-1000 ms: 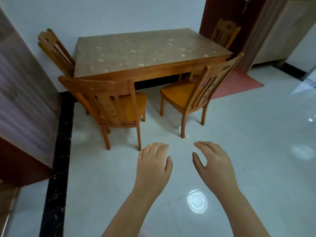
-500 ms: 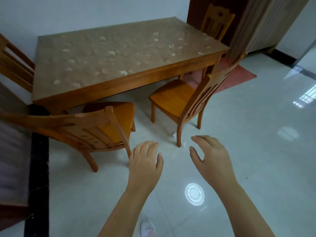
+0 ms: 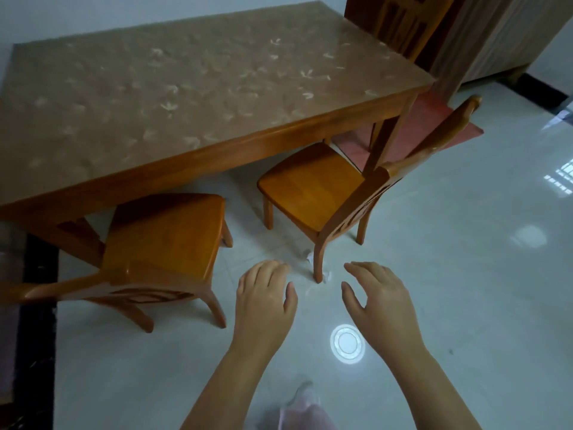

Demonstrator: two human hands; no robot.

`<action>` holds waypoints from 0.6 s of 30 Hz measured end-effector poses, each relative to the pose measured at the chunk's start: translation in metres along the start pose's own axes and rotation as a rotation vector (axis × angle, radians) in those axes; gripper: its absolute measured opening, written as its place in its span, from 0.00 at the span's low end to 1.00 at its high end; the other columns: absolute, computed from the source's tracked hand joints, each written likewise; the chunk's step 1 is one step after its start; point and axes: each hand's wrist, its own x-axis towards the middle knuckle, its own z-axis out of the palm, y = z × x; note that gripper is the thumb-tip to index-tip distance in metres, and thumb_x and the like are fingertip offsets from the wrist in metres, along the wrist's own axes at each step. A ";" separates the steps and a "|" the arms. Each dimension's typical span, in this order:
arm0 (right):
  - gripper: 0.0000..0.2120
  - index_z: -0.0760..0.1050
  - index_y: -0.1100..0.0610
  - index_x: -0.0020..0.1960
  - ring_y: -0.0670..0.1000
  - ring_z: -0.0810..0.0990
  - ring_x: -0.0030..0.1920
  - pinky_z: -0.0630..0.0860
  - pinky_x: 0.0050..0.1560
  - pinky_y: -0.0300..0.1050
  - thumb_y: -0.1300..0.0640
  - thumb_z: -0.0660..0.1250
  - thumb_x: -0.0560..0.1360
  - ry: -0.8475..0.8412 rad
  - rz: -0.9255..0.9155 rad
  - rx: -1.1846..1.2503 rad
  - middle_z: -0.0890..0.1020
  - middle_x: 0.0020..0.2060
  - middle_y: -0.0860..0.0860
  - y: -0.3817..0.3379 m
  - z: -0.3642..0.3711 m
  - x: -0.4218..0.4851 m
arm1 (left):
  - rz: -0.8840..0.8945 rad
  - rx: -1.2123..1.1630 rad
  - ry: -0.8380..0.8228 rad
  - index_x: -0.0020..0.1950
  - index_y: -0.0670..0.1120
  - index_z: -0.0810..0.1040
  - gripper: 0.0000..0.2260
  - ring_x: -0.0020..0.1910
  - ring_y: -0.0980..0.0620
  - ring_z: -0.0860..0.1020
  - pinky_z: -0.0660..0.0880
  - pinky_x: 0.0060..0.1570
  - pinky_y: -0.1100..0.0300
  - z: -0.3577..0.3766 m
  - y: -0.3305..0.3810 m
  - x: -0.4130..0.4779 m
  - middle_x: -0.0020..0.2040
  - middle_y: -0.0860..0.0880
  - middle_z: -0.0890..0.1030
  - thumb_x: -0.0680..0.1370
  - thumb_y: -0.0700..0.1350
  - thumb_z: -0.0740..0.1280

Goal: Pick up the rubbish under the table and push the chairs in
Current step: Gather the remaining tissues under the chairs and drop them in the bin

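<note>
We see a red mat (image 3: 434,119) on the pale tiled floor (image 3: 465,305) beyond the furniture. A round light reflection (image 3: 347,344) shines on the tiles, and a black border strip (image 3: 37,305) runs along the left.

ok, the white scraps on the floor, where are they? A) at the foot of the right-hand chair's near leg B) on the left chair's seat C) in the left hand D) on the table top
A: the white scraps lie on the floor tiles at the base of the right-hand chair's near leg, ahead of the empty left hand and right hand.
</note>
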 end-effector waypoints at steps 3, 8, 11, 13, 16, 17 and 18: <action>0.08 0.79 0.59 0.45 0.55 0.81 0.41 0.77 0.44 0.48 0.58 0.67 0.68 -0.036 0.000 -0.012 0.83 0.42 0.54 0.024 0.031 0.029 | -0.010 0.006 -0.016 0.50 0.41 0.82 0.14 0.47 0.44 0.81 0.76 0.47 0.49 0.036 -0.010 0.028 0.48 0.43 0.83 0.69 0.46 0.65; 0.12 0.80 0.59 0.50 0.57 0.81 0.44 0.78 0.48 0.53 0.59 0.72 0.68 -0.125 0.072 -0.035 0.84 0.44 0.55 0.057 0.109 0.055 | 0.025 0.040 -0.066 0.49 0.42 0.82 0.14 0.46 0.44 0.81 0.76 0.46 0.49 0.107 -0.045 0.062 0.47 0.44 0.84 0.68 0.47 0.65; 0.12 0.80 0.59 0.52 0.56 0.82 0.46 0.78 0.50 0.54 0.58 0.71 0.69 -0.164 0.108 -0.039 0.84 0.46 0.55 0.077 0.165 0.062 | 0.026 0.044 -0.092 0.49 0.41 0.82 0.12 0.47 0.44 0.81 0.76 0.47 0.49 0.161 -0.074 0.079 0.47 0.44 0.83 0.69 0.45 0.69; 0.11 0.80 0.59 0.51 0.56 0.82 0.46 0.78 0.50 0.54 0.57 0.69 0.70 -0.168 0.114 -0.037 0.84 0.46 0.56 0.091 0.205 0.066 | 0.027 0.035 -0.121 0.50 0.41 0.82 0.13 0.47 0.43 0.81 0.76 0.48 0.49 0.202 -0.094 0.088 0.48 0.43 0.83 0.67 0.43 0.74; 0.14 0.80 0.60 0.50 0.56 0.82 0.45 0.79 0.50 0.55 0.54 0.65 0.69 -0.184 0.158 -0.021 0.84 0.45 0.55 0.116 0.263 0.068 | 0.035 0.019 -0.154 0.50 0.41 0.82 0.14 0.48 0.44 0.81 0.76 0.48 0.49 0.259 -0.123 0.100 0.48 0.43 0.83 0.66 0.41 0.75; 0.14 0.80 0.60 0.50 0.56 0.82 0.45 0.79 0.49 0.55 0.54 0.64 0.69 -0.186 0.170 -0.013 0.84 0.45 0.55 0.124 0.280 0.067 | 0.037 0.010 -0.152 0.50 0.41 0.82 0.13 0.48 0.44 0.81 0.76 0.48 0.50 0.276 -0.129 0.102 0.48 0.43 0.83 0.66 0.41 0.75; 0.14 0.80 0.60 0.50 0.57 0.82 0.45 0.79 0.49 0.55 0.54 0.64 0.69 -0.185 0.180 -0.016 0.84 0.45 0.56 0.133 0.297 0.067 | 0.040 0.007 -0.152 0.50 0.41 0.82 0.12 0.48 0.44 0.81 0.76 0.48 0.50 0.293 -0.136 0.105 0.48 0.43 0.83 0.67 0.41 0.74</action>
